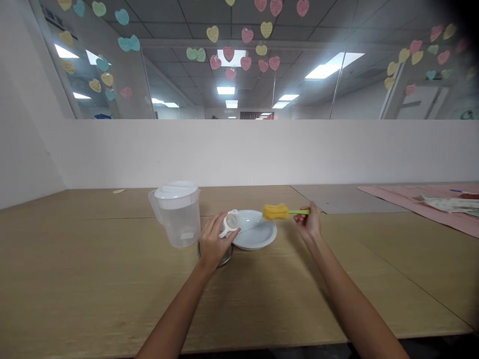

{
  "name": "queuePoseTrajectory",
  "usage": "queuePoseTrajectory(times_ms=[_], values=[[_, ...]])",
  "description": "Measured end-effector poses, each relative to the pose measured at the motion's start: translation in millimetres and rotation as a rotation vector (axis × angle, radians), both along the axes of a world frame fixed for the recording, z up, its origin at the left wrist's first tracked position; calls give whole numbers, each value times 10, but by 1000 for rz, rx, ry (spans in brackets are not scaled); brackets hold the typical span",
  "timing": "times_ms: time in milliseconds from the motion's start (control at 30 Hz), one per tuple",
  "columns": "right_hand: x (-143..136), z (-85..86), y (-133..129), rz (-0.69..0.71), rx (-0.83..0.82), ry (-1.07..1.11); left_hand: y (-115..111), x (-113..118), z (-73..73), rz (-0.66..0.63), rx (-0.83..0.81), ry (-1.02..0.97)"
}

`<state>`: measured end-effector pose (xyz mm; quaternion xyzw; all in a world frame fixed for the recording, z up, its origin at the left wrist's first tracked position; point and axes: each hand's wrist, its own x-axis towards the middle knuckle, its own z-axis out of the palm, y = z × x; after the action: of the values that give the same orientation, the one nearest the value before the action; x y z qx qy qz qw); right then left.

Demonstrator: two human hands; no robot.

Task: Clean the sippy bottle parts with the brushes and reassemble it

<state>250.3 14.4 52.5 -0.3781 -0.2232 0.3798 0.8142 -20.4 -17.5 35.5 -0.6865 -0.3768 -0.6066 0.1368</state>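
My left hand is closed on a small white cup, tilted so that its open mouth shows. Under that hand, a round metal dish is partly hidden. My right hand grips the green handle of a yellow sponge brush, which points left above the right rim of a white bowl. The cup is at the bowl's left edge, apart from the sponge. Left of my left hand stands a clear plastic pitcher with a white lid.
The wooden table reaches back to a white wall under a window with heart-shaped notes. A pink cloth with papers and a pen lies at the far right, beside a grey mat. A small flat piece lies at the back left.
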Motion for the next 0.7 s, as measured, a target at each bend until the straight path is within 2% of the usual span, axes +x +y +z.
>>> queuePoseTrajectory(times_ms=[67,133,300,467,600,700], values=[[-165,-10,-18,226,41,-53,19,-20,-8,24,25,75],[-305,-28,-36,329,41,-116,25,-28,-11,26,31,116],[-397,-71,-42,268,94,-125,13,-31,-12,36,64,208],[-386,-95,-30,314,88,-97,29,-44,-41,72,101,288],[-505,-146,-80,325,72,-252,58,-66,-90,97,96,312],[-668,-217,-156,348,39,-504,52,-64,-110,73,80,384]])
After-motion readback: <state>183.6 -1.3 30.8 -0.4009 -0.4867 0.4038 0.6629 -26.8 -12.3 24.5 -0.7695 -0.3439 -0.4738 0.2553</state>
